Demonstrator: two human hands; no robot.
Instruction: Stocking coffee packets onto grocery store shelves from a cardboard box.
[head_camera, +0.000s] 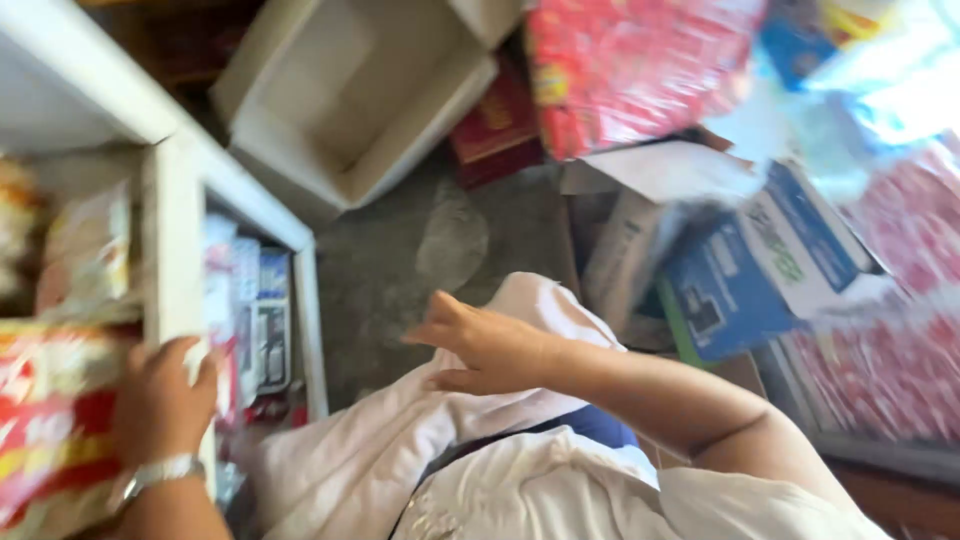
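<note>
My left hand (160, 400), with a metal watch on the wrist, curls its fingers around the white upright of a shelf unit (172, 230). A red and yellow snack packet (50, 420) on the shelf touches its palm side. My right hand (490, 350) lies flat on my knee, which is covered in white cloth (350, 460). It holds nothing, and its thumb points away from the fingers. The view is blurred.
The shelf holds pale packets (85, 250) and small blue and white packs (265, 320). On the grey floor (420, 250) stand an open white carton (340, 100), a red box (495, 125), a blue and white carton (745, 280) and red wrapped bundles (630, 70).
</note>
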